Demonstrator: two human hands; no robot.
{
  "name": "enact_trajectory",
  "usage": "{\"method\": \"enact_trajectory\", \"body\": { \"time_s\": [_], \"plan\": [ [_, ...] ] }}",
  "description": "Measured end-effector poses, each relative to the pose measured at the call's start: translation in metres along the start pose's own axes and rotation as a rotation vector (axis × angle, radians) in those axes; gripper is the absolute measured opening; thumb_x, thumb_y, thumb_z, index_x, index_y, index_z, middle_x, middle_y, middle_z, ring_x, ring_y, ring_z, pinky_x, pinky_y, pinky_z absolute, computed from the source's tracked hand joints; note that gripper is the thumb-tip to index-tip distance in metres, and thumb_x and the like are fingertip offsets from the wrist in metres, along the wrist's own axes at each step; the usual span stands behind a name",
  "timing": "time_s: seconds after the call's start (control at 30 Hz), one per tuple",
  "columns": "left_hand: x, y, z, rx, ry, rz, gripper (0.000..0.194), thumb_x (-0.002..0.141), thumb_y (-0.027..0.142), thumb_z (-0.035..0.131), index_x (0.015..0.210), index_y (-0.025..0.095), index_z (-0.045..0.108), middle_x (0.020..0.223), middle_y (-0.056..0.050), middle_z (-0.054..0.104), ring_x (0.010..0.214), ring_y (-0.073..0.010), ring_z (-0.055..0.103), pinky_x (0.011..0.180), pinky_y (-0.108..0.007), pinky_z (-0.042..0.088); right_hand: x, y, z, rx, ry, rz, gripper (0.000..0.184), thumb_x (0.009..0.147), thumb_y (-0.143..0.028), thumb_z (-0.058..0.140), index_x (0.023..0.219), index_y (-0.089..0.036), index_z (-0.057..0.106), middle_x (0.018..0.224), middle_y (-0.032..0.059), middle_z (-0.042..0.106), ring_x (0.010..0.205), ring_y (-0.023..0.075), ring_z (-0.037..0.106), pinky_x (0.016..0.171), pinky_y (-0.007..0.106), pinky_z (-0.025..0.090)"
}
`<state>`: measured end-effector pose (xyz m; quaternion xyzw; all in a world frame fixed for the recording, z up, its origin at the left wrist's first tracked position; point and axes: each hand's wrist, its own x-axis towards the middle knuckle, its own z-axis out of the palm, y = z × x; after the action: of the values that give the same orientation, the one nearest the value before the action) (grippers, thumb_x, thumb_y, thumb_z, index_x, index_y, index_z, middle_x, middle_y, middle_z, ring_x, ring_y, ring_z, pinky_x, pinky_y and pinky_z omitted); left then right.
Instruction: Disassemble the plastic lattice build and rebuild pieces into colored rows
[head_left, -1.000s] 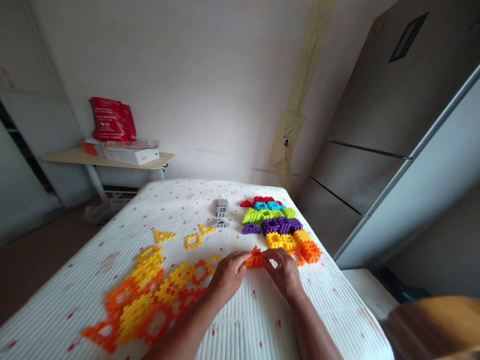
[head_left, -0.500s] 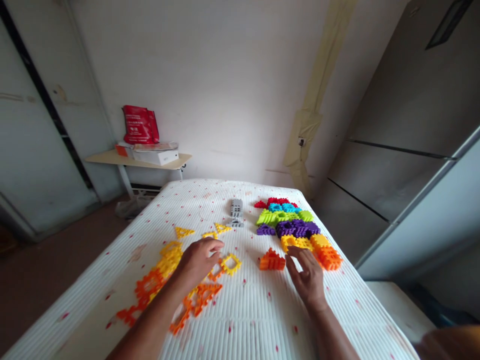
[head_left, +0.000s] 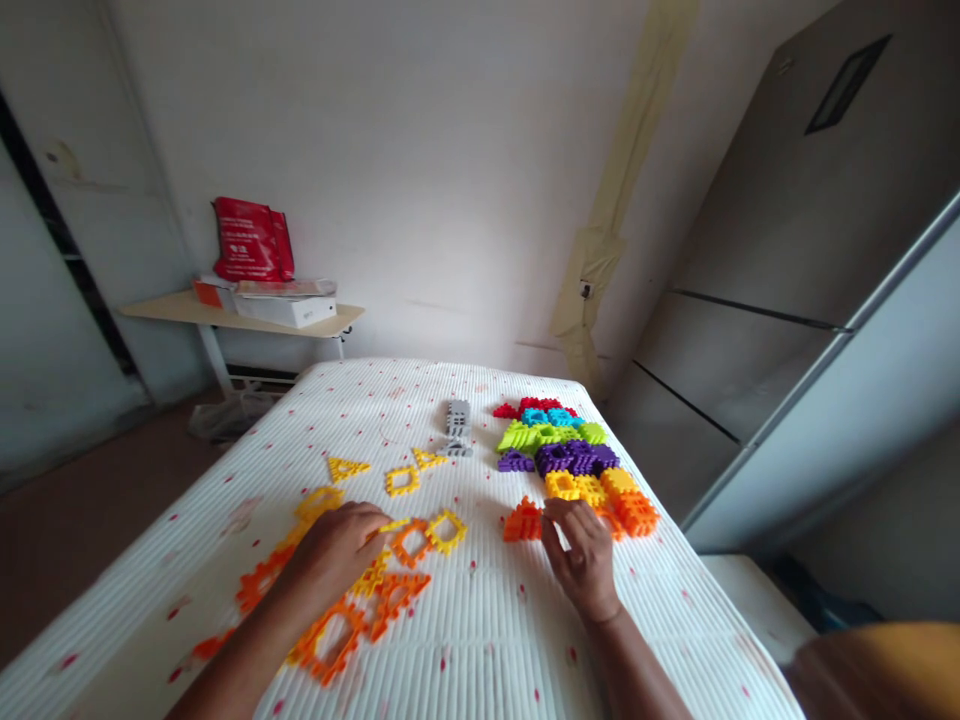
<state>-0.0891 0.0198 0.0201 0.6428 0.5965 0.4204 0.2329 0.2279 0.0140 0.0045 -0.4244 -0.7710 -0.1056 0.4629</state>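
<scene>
My left hand [head_left: 341,550] is closed, palm down, over the left-hand spread of plastic building pieces. A thin yellow building piece [head_left: 394,524] sticks out at its fingertips. Just beyond them lie an orange square frame [head_left: 396,541] and a yellow square frame [head_left: 430,532]. Nearer me are an orange triangle [head_left: 401,602] and a larger orange frame [head_left: 351,640]. My right hand [head_left: 581,555] has its thumb and fingers curled at the right end of a row of upright orange triangular pieces [head_left: 521,521]. The fingers hide that end of the row.
Stacks sorted by colour run along the right: orange [head_left: 637,512], yellow [head_left: 562,486], purple [head_left: 577,458], green [head_left: 525,436], blue [head_left: 559,416], red [head_left: 540,405]. Grey pieces [head_left: 458,425] stand mid-table. A side table [head_left: 157,306] holds boxes and a red bag [head_left: 251,240].
My left hand has moved left and toward me, uncovering a yellow square frame; a thin yellow piece now shows at its fingertips. My right hand has moved left onto the orange triangular pieces.
</scene>
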Motion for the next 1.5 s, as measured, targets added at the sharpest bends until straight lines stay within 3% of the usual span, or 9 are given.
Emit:
{"method": "enact_trajectory", "body": {
  "time_s": [0.2,0.3,0.43,0.57,0.87,1.1,1.2,1.33,1.5],
  "plan": [
    [0.007,0.022,0.010,-0.372,0.000,-0.141,0.019,0.059,0.041,0.069,0.061,0.022,0.069,0.059,0.001,0.062,0.064,-0.0189,0.058,0.061,-0.025,0.043,0.002,-0.008,0.008,0.063,-0.055,0.007,0.014,0.086,-0.013,0.047,0.089,-0.020,0.059,0.086,0.0071,0.065,0.078,0.0176,0.060,0.070,0.032,0.048],
    [0.004,0.041,0.034,-0.616,-0.054,-0.225,0.027,0.062,0.045,0.069,0.064,0.018,0.067,0.053,0.003,0.056,0.051,-0.0131,0.050,0.053,-0.024,0.039,0.008,-0.018,0.011,0.107,-0.075,0.049,0.014,0.087,-0.019,0.050,0.097,-0.020,0.059,0.092,0.0077,0.065,0.084,0.0183,0.060,0.075,0.032,0.049],
    [0.002,0.056,0.070,-0.829,-0.070,-0.276,0.032,0.066,0.045,0.067,0.073,0.014,0.068,0.059,0.000,0.058,0.054,-0.0120,0.052,0.054,-0.024,0.041,0.017,-0.033,0.014,0.141,-0.099,0.135,0.028,0.083,-0.035,0.058,0.107,-0.020,0.057,0.102,0.0100,0.062,0.094,0.0215,0.058,0.080,0.035,0.049],
    [0.000,0.061,0.090,-0.966,-0.059,-0.303,0.026,0.067,0.041,0.068,0.071,0.015,0.067,0.064,0.000,0.061,0.060,-0.0122,0.055,0.058,-0.024,0.044,0.023,-0.047,0.021,0.101,-0.075,0.175,0.047,0.077,-0.048,0.062,0.113,-0.019,0.055,0.104,0.0112,0.060,0.098,0.0243,0.056,0.082,0.036,0.049],
    [-0.009,0.067,0.099,-1.099,-0.077,-0.315,0.023,0.067,0.036,0.070,0.072,0.014,0.068,0.066,0.000,0.063,0.067,-0.0148,0.058,0.063,-0.027,0.046,0.021,-0.055,0.035,0.034,-0.074,0.226,0.035,0.078,-0.036,0.062,0.108,-0.018,0.056,0.094,0.0092,0.061,0.086,0.0232,0.056,0.074,0.037,0.048],
    [-0.016,0.070,0.100,-1.108,-0.072,-0.339,0.027,0.064,0.037,0.073,0.079,0.015,0.071,0.069,0.000,0.066,0.070,-0.0155,0.058,0.064,-0.026,0.046,0.016,-0.059,0.034,-0.057,-0.083,0.155,0.036,0.077,-0.032,0.065,0.109,-0.017,0.058,0.098,0.0092,0.064,0.087,0.0237,0.056,0.078,0.039,0.046],
    [-0.016,0.069,0.097,-1.026,-0.077,-0.359,0.038,0.064,0.042,0.072,0.090,0.015,0.072,0.076,-0.004,0.069,0.076,-0.0174,0.060,0.069,-0.028,0.047,0.018,-0.042,0.022,-0.114,-0.064,0.165,0.030,0.079,-0.029,0.062,0.106,-0.018,0.060,0.099,0.0093,0.065,0.087,0.0231,0.058,0.078,0.038,0.046],
    [-0.012,0.057,0.091,-0.948,-0.036,-0.397,0.049,0.062,0.048,0.072,0.097,0.015,0.070,0.079,-0.006,0.071,0.075,-0.0166,0.061,0.071,-0.028,0.047,0.022,0.008,-0.010,-0.371,-0.053,0.340,0.021,0.081,-0.027,0.057,0.097,-0.017,0.064,0.094,0.0107,0.066,0.088,0.0233,0.059,0.075,0.034,0.045],
    [-0.006,0.042,0.090,-0.968,0.015,-0.390,0.045,0.059,0.048,0.073,0.090,0.016,0.071,0.082,-0.006,0.070,0.081,-0.0186,0.061,0.073,-0.029,0.049,0.026,0.051,-0.037,-0.675,-0.298,0.574,0.013,0.078,-0.025,0.057,0.080,-0.017,0.067,0.081,0.0085,0.067,0.078,0.0201,0.061,0.061,0.025,0.041]
  ]
}}
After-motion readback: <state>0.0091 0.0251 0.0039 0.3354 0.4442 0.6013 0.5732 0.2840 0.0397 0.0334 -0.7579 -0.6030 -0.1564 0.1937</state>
